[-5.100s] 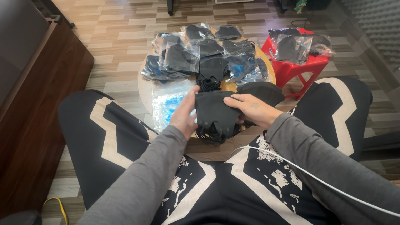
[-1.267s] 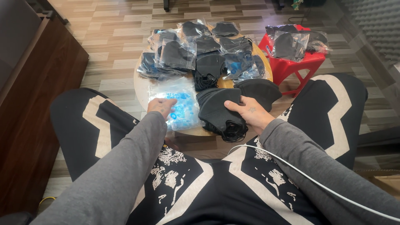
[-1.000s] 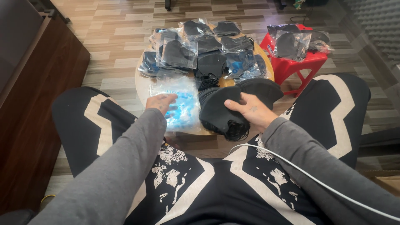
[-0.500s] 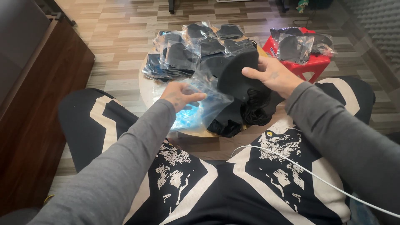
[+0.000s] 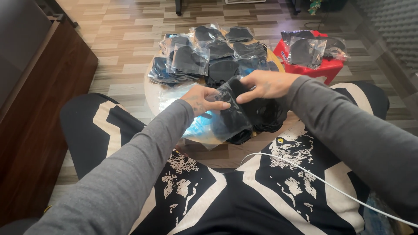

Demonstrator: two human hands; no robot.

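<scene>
Black fabric piece (image 5: pixel 237 93) sits between both hands, held just above the near edge of the small round table (image 5: pixel 150 89), over the person's lap. The left hand (image 5: pixel 203 99) has its fingers closed on the edge of a clear plastic bag (image 5: pixel 226 124), thumb and forefinger pinched together on the film where the dark cloth meets it. The right hand (image 5: pixel 263 85) comes in from the other side, its fingers curled down and clamped on the top of the black fabric piece, touching the left hand's fingertips or very nearly so. Whether the cloth is partly inside the bag or only lying against it cannot be told. Below the hands a pale blue packet (image 5: pixel 200 126) lies on the table's near edge, partly under the bag, and a loose heap of black cloth (image 5: pixel 267 117) rests just beside it on the right. Farther back the table carries a pile of bagged black pieces (image 5: pixel 204 52), overlapping one another in clear wrappers. A red plastic stool (image 5: pixel 324 69) stands just right of the table with more bagged black pieces (image 5: pixel 307 48) on top. A dark wooden cabinet (image 5: pixel 39 104) runs along the left. A white cable (image 5: pixel 313 176) crosses the person's patterned black and cream clothing near the right sleeve
</scene>
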